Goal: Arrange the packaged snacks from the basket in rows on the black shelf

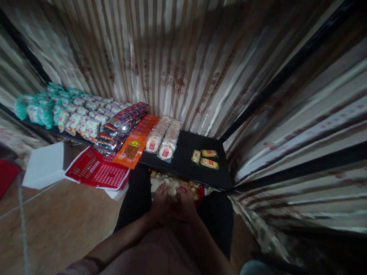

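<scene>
A red basket (204,191) sits between my knees, partly under the front edge of the black shelf, filled with small wrapped snacks. White round packaged crackers (172,188) lie in it at my fingertips. My left hand (161,195) reaches in from the left with its fingers curled against these crackers. From the right, my right hand (186,193) meets the same white packets, fingers bent around their edge. Dim light and blur hide the exact grip. Yellowish wrapped pieces (196,190) show beside my right hand.
On the black shelf (186,143) stand rows of white-and-teal packets (43,110), dark foil packs (123,122), an orange pack (133,147), two rows of round crackers (166,151) and three yellow packets (209,163). A red basket (100,170) and white box (46,164) stand left.
</scene>
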`<act>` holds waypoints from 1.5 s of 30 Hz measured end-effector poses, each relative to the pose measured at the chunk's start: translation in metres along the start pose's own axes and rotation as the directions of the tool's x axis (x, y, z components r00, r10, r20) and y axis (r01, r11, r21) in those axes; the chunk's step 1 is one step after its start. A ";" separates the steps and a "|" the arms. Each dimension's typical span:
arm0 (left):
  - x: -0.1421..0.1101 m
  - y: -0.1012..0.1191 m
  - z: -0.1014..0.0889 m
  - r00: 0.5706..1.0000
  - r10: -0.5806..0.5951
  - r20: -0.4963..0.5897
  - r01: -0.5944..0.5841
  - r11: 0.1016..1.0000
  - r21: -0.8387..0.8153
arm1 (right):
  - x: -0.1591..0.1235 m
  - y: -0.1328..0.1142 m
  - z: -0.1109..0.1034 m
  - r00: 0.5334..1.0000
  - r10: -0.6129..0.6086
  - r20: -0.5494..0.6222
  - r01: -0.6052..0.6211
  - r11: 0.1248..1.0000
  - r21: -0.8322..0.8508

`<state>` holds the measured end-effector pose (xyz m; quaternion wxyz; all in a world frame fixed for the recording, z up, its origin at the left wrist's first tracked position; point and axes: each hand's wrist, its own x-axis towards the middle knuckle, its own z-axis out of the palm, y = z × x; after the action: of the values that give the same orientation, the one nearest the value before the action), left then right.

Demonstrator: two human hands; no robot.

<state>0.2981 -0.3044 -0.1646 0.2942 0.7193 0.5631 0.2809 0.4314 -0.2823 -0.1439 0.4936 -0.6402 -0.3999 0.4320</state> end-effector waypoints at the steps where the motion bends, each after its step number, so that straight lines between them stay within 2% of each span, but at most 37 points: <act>1: 0.000 0.002 0.001 1.000 0.004 0.022 -0.003 1.000 -0.022 | -0.002 -0.005 -0.003 0.999 0.047 0.006 -0.048 0.998 0.030; 3: 0.001 0.006 0.001 0.998 0.031 0.058 -0.026 0.996 -0.083 | -0.005 -0.015 -0.006 0.991 0.135 0.016 -0.136 0.988 0.079; 7: 0.003 0.021 -0.007 0.983 0.154 0.105 -0.124 0.960 -0.251 | -0.011 -0.029 -0.003 0.992 0.126 0.011 -0.126 0.984 0.127; 9: 0.003 0.030 -0.015 0.989 0.105 0.101 -0.065 0.939 -0.338 | -0.012 -0.033 0.003 0.995 0.097 0.016 -0.098 0.986 0.134; 12: 0.004 0.039 -0.027 0.990 -0.077 0.118 0.123 0.880 -0.458 | -0.013 -0.038 0.012 0.996 0.043 0.083 -0.053 0.992 0.114; 14: 0.006 0.038 -0.031 0.977 -0.169 0.128 0.212 0.798 -0.565 | -0.012 -0.041 0.018 0.988 0.026 0.151 -0.044 0.992 0.117; 16: 0.011 0.033 -0.032 0.961 -0.243 0.129 0.263 0.668 -0.696 | -0.010 -0.043 0.021 0.983 0.031 0.178 -0.057 0.988 0.145; 19: 0.020 0.024 -0.032 0.917 -0.368 0.153 0.314 0.433 -0.845 | -0.007 -0.044 0.023 0.991 0.026 0.133 -0.046 0.987 0.153; 21: 0.024 0.021 -0.036 0.890 -0.424 0.170 0.319 0.310 -0.896 | -0.005 -0.043 0.021 0.998 -0.014 0.065 0.008 0.996 0.092; 24: 0.028 0.022 -0.048 0.875 -0.460 0.154 0.284 0.230 -0.931 | -0.003 -0.040 0.017 0.995 -0.094 -0.029 0.092 0.994 -0.066; 27: 0.030 0.026 -0.059 0.866 -0.483 0.126 0.259 0.219 -0.941 | -0.001 -0.037 0.016 0.990 -0.140 -0.033 0.130 0.972 -0.197; 29: 0.032 0.026 -0.064 0.867 -0.483 0.125 0.265 0.234 -0.935 | 0.001 -0.038 0.016 0.985 -0.175 0.003 0.169 0.948 -0.271; 31: 0.035 0.023 -0.068 0.874 -0.476 0.099 0.273 0.311 -0.910 | 0.002 -0.045 0.016 0.962 -0.271 0.033 0.264 0.892 -0.366; 33: 0.039 0.018 -0.075 0.882 -0.471 0.018 0.277 0.486 -0.829 | 0.002 -0.056 0.016 0.904 -0.421 0.072 0.401 0.780 -0.480; 36: 0.045 0.012 -0.091 0.927 -0.367 -0.073 0.276 0.802 -0.530 | 0.002 -0.079 0.016 0.783 -0.572 0.245 0.591 0.560 -0.580; 38: 0.049 0.012 -0.106 0.979 -0.201 -0.012 0.188 0.933 -0.308 | 0.002 -0.093 0.018 0.710 -0.567 0.418 0.692 0.450 -0.564; 40: 0.053 0.016 -0.121 0.994 -0.023 0.105 0.040 0.986 -0.164 | 0.002 -0.103 0.022 0.659 -0.501 0.562 0.751 0.386 -0.536; 42: 0.056 0.021 -0.134 0.977 0.089 0.193 -0.078 0.995 -0.064 | 0.002 -0.110 0.028 0.646 -0.415 0.641 0.764 0.357 -0.538; 45: 0.059 0.027 -0.148 0.958 0.137 0.253 -0.152 0.987 0.042 | 0.002 -0.116 0.034 0.679 -0.320 0.661 0.733 0.342 -0.588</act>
<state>0.2188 -0.2358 -0.0410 0.3192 0.7969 0.4758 0.1917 0.3897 -0.2480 -0.0360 0.1462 -0.5062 -0.8397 0.1313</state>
